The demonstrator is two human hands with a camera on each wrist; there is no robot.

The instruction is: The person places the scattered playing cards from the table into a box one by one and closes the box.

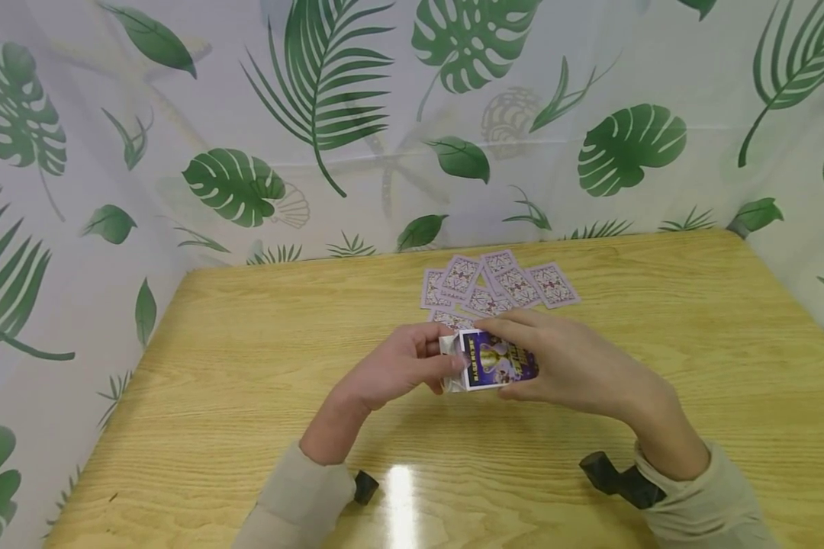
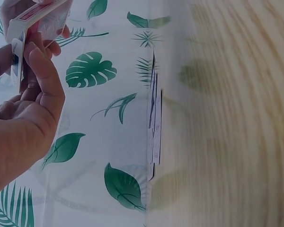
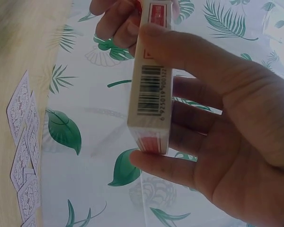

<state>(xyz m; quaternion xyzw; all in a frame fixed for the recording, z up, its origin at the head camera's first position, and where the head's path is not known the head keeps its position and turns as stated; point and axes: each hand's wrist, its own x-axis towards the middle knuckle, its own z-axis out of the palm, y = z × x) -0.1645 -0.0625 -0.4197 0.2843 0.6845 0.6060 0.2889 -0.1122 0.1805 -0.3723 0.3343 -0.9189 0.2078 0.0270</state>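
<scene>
pass: tabletop (image 1: 247,343) left, right | block: card box (image 1: 497,362), cards (image 1: 515,288) beyond | rear: upright cloth (image 1: 384,114)

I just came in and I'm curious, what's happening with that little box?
A person's right hand grips a purple-fronted playing-card box above the wooden table, while the left hand pinches its other end. Beyond the hands, several playing cards lie spread on the table, mostly overlapping, with their patterned sides up.

A white cloth (image 1: 398,210) with printed green leaves (image 1: 233,187) filled the upper head view. Below it was a wooden table (image 1: 247,328), with a bright reflection (image 1: 401,507) at the lower middle.
</scene>
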